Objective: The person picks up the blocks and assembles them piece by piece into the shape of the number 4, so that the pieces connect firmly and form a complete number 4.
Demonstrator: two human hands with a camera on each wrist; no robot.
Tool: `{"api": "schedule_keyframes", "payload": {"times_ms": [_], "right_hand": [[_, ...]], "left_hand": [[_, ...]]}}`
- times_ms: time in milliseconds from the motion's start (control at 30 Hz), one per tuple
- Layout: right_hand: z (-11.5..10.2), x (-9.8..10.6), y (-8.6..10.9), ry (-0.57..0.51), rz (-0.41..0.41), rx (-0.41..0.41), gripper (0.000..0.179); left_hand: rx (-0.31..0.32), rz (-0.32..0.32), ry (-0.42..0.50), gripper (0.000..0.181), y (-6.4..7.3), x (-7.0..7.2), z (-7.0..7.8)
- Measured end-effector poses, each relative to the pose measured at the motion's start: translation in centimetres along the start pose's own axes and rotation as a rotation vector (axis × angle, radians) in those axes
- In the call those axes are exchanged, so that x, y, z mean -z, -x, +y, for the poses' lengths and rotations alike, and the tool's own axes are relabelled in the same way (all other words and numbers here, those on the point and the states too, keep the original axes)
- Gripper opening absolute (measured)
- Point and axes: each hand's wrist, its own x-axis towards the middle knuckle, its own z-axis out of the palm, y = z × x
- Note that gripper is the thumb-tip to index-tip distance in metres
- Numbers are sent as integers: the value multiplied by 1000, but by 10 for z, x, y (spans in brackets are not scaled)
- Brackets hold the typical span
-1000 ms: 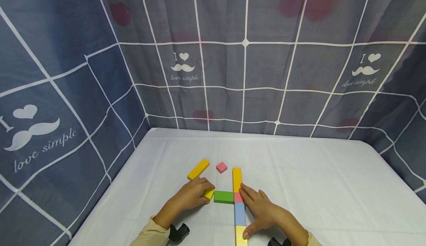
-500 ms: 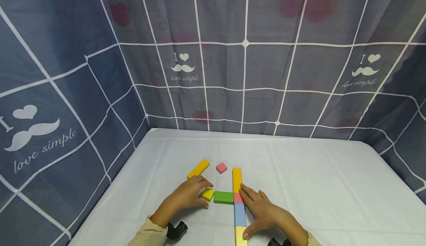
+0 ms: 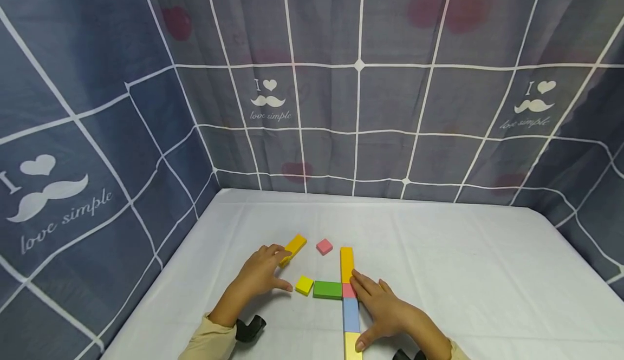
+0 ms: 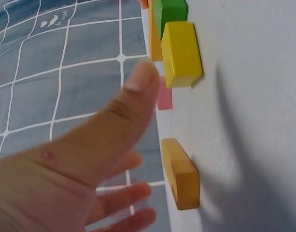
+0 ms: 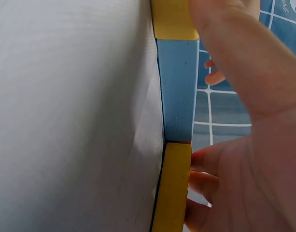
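Observation:
My left hand (image 3: 258, 270) hovers by a long yellow-orange block (image 3: 297, 244), thumb and fingers spread and holding nothing; in the left wrist view that block (image 4: 184, 181) lies below the thumb. Just right of the thumb sits a small yellow block (image 3: 304, 285), turned askew beside a green block (image 3: 327, 289). The green one meets a straight column: yellow-orange block (image 3: 346, 262), red-pink block (image 3: 348, 290), blue block (image 3: 351, 315) and pale yellow block (image 3: 352, 344). Along the column's right side rests my right hand (image 3: 387, 311), its fingertips at the upper blocks and thumb on the pale yellow one.
A loose pink block (image 3: 324, 247) lies behind the green one. White cloth covers the table (image 3: 463, 262). Grey checked curtains (image 3: 322, 100) stand at the back and sides. Black wrist mounts (image 3: 251, 328) sit under both wrists.
My left hand has let go of the small yellow block and moved left and away, toward the long yellow-orange block. My right hand stays in place.

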Motion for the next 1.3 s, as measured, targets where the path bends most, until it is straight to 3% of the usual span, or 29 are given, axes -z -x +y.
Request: {"api": "schedule_keyframes", "payload": {"times_ms": [133, 333, 500, 733, 867, 1300], "right_hand": [[0, 0, 0, -3, 7, 4, 121], [-1, 0, 1, -2, -10, -8, 120], [-2, 2, 0, 14, -3, 8, 120], [-2, 3, 1, 9, 5, 9, 120], [-1, 2, 1, 6, 2, 8, 120], [1, 1, 0, 2, -2, 3, 120]], "left_hand": [[61, -14, -54, 77, 0, 1, -2], [102, -74, -35, 79, 2, -1, -2], [81, -109, -17, 82, 2, -3, -2], [-9, -136, -43, 83, 1, -7, 4], [-29, -152, -45, 83, 0, -8, 8], [-97, -120, -36, 75, -1, -14, 15]]}}
